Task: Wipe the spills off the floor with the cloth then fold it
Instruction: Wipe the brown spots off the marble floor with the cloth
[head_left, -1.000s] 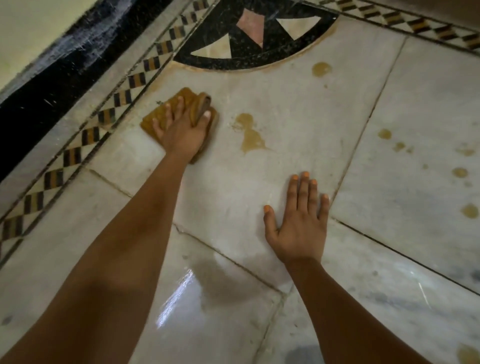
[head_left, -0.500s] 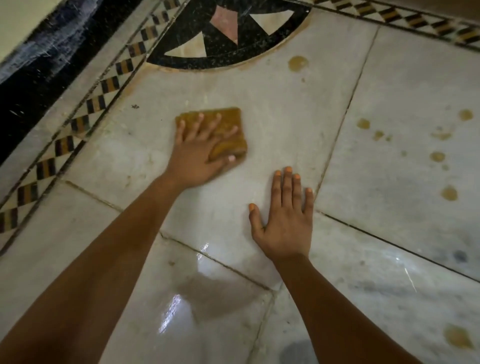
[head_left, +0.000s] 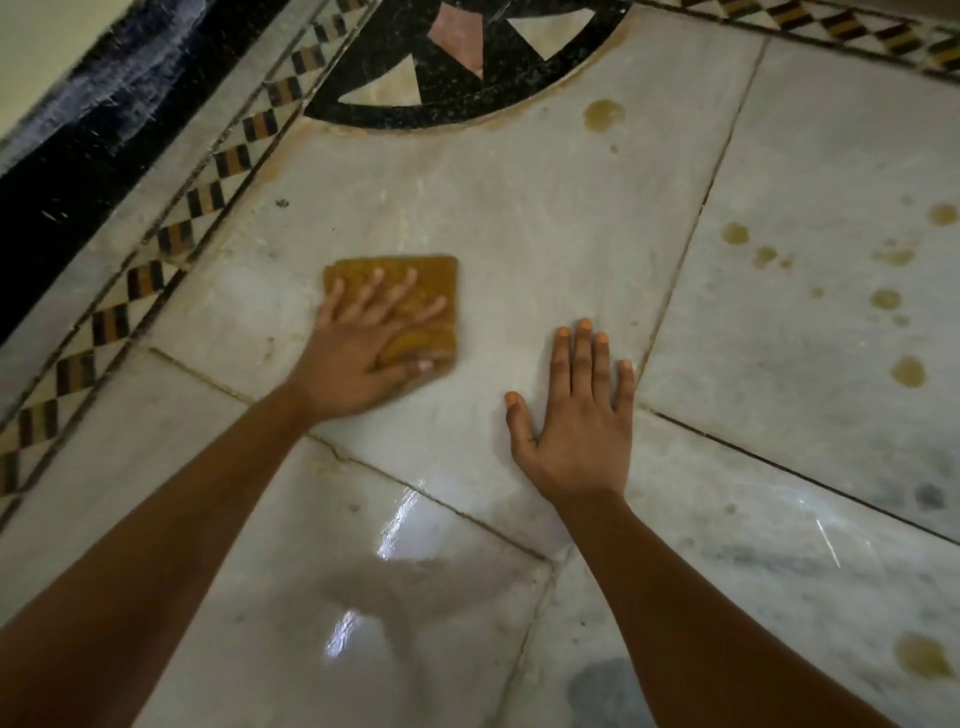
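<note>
A folded mustard-yellow cloth (head_left: 415, 278) lies flat on the pale marble floor (head_left: 519, 223). My left hand (head_left: 363, 353) presses down on it with fingers spread and the thumb along its near edge. My right hand (head_left: 576, 415) rests flat on the floor to the right of the cloth, fingers apart, holding nothing. Brownish spills show on the floor: one round spot (head_left: 602, 114) near the black inlay, several spots (head_left: 885, 299) on the right slab, and one patch (head_left: 924, 657) at the lower right.
A black circular inlay (head_left: 452, 104) with pink and cream triangles lies at the top. A checkered border strip (head_left: 171, 239) runs diagonally on the left beside a black skirting (head_left: 78, 171). Dark joints (head_left: 691, 249) separate the slabs. A wet sheen (head_left: 395, 525) sits near me.
My left hand slid the cloth from the upper left rightward over the large central spill, then back toward me; that spill is gone. My right hand stayed planted.
</note>
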